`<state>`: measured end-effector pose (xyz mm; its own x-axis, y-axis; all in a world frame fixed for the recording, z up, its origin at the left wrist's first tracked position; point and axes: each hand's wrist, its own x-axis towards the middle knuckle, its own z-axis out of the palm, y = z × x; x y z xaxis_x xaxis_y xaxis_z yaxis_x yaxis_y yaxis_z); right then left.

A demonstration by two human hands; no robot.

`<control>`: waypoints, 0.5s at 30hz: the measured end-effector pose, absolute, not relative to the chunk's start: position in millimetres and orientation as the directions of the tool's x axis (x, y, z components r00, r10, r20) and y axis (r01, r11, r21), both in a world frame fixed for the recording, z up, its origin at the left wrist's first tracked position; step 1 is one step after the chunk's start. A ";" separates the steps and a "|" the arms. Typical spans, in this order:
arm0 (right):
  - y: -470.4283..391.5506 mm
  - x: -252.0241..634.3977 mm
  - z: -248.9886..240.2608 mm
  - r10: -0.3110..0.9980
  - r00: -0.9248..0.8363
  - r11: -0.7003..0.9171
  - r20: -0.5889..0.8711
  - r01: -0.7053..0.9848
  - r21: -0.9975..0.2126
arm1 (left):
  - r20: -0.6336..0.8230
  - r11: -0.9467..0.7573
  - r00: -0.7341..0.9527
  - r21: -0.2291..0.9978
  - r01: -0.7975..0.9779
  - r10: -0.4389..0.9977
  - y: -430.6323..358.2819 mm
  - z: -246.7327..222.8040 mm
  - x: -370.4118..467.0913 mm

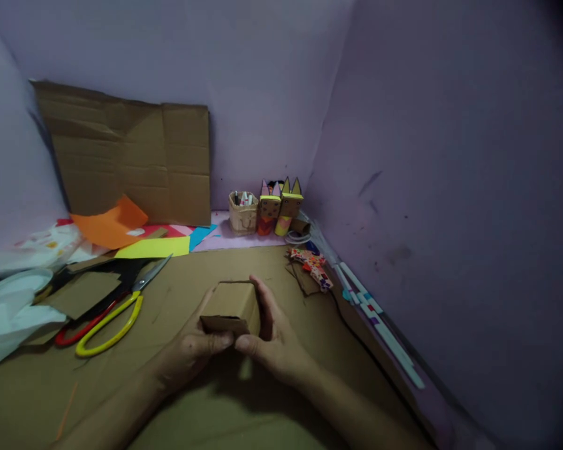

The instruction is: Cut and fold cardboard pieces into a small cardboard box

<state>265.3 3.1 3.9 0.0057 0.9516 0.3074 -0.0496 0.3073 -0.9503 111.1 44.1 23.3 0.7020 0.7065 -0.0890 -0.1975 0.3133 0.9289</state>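
Note:
A small brown cardboard box (229,301) is held between both hands over the cardboard-covered table (178,381). My left hand (199,340) grips its left side, the thumb along the lower front edge. On the other side, my right hand (274,334) wraps the box's right face, its thumb close to the left thumb. The fingertips behind and under the box are mostly hidden. To the left of the hands lie scissors (134,299) with one yellow and one red handle loop, blades pointing away.
Cardboard scraps (87,294), white plastic (14,319) and coloured paper (152,247) crowd the left. A large cardboard sheet (136,162) leans on the wall. Behind stand a pen holder (243,215) and two cardboard animal figures (281,206). A dark cable (370,347) and white strips (389,340) run along the right.

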 end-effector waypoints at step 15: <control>6.5 273.3 14.8 0.949 -0.121 0.241 0.292 -0.320 -0.916 | 0.042 0.146 0.689 0.966 -0.212 0.724 44.7 29.3 109.0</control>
<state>273.3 6.5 14.8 -0.1212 0.9488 0.2917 -0.3198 0.2409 -0.9164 109.0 44.7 29.3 0.6886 0.7239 0.0418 -0.2117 0.1456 0.9664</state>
